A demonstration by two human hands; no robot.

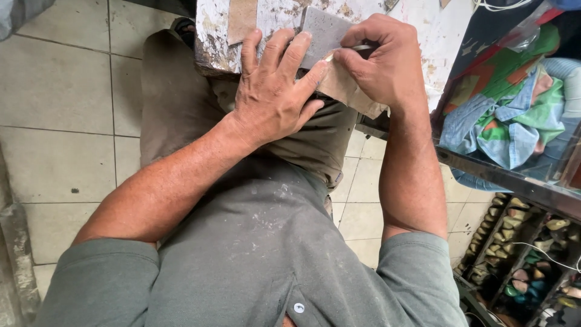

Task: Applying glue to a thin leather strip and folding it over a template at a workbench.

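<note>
Pinching a thin metal blade [357, 48] in right hand [381, 66], closed tight; left hand [272, 91] spread flat, pinning grey sheet [324, 33] on worn board [272, 18] over the knee. Probably thin, floppy, light; best held flat near the cut

A flat piece [324, 33] lies on the table [218, 36] above the lap, cloth pile [508, 115] to the right, tiled floor [60, 91] left.
</note>
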